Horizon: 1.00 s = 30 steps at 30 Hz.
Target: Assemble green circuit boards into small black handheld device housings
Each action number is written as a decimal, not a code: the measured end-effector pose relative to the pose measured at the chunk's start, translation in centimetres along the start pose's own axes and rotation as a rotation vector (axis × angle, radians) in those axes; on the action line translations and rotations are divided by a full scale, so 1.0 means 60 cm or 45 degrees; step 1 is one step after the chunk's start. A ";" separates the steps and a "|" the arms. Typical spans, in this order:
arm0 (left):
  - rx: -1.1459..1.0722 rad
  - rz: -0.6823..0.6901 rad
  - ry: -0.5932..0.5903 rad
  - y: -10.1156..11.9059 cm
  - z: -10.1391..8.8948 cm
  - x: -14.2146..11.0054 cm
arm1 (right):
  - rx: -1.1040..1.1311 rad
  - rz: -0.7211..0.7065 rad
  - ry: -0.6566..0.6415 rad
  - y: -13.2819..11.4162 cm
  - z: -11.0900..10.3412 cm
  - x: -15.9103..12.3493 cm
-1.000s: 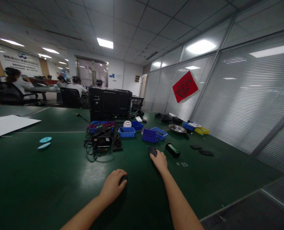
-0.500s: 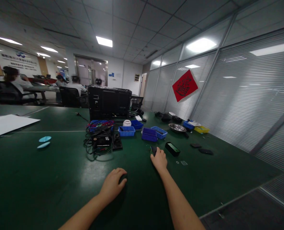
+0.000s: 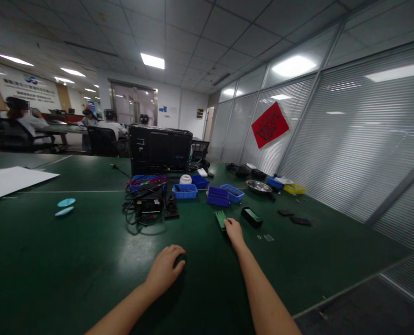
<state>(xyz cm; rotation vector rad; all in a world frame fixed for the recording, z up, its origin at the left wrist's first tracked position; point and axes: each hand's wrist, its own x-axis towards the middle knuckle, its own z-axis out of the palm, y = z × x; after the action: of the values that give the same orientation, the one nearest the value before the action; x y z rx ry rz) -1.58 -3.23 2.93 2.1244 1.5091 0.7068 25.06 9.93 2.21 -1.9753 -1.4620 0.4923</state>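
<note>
My right hand (image 3: 233, 231) reaches forward over the green table (image 3: 70, 260), its fingertips closed on the near end of a small green circuit board (image 3: 220, 218) that lies flat, green side up. Just right of it sits a black box with a greenish top (image 3: 251, 217). My left hand (image 3: 163, 271) rests nearer to me, fingers curled over a small dark object that I cannot make out. Both forearms are bare.
Behind the board stand several blue bins (image 3: 218, 196), a black device in tangled cables (image 3: 147, 207) and a black computer case (image 3: 160, 150). A metal bowl (image 3: 258, 187) and yellow tray (image 3: 294, 189) lie far right, a white sheet (image 3: 11, 181) far left. People sit at desks behind (image 3: 22, 122).
The small flat piece under my right hand showed a dark face before; it has been turned over and shows green. My right hand has drawn back a little. My left hand has stayed still.
</note>
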 end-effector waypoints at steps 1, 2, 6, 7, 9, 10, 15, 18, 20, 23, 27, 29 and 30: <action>0.001 -0.002 -0.001 0.000 0.000 0.000 | -0.010 -0.001 0.000 0.001 -0.001 0.000; 0.003 -0.002 -0.002 -0.001 0.000 0.000 | -0.021 0.000 0.005 0.001 -0.003 0.000; 0.010 0.027 0.016 -0.006 0.004 0.000 | -0.081 0.002 0.042 -0.003 -0.009 -0.005; 0.009 0.039 0.024 -0.008 0.005 0.000 | -0.096 -0.001 0.044 -0.005 -0.011 -0.007; 0.005 0.055 0.033 -0.011 0.007 0.000 | -0.129 0.004 0.034 -0.011 -0.014 -0.011; 0.004 0.060 0.034 -0.012 0.008 0.000 | -0.149 0.009 0.026 -0.014 -0.015 -0.014; 0.012 0.055 0.032 -0.014 0.009 0.000 | -0.317 -0.015 0.033 -0.021 -0.012 -0.025; 0.017 0.052 0.029 -0.012 0.008 0.000 | -0.377 -0.039 0.041 -0.022 -0.009 -0.029; 0.017 0.055 0.032 -0.011 0.008 0.000 | -0.397 -0.038 0.040 -0.023 -0.008 -0.031; 0.014 0.071 0.044 -0.012 0.008 0.000 | -0.408 -0.034 0.046 -0.025 -0.008 -0.031; 0.020 0.079 0.050 -0.015 0.010 0.001 | -0.388 -0.039 0.034 -0.026 -0.008 -0.031; 0.022 0.077 0.047 -0.016 0.011 0.001 | -0.363 -0.054 0.020 -0.028 -0.008 -0.032; 0.022 0.075 0.046 -0.016 0.011 0.001 | -0.346 -0.058 0.006 -0.029 -0.008 -0.032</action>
<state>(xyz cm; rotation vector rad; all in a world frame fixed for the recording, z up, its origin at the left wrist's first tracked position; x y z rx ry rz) -1.83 -2.91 1.87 2.1881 1.4813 0.7594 23.52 8.30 3.62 -2.1415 -1.6388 0.2800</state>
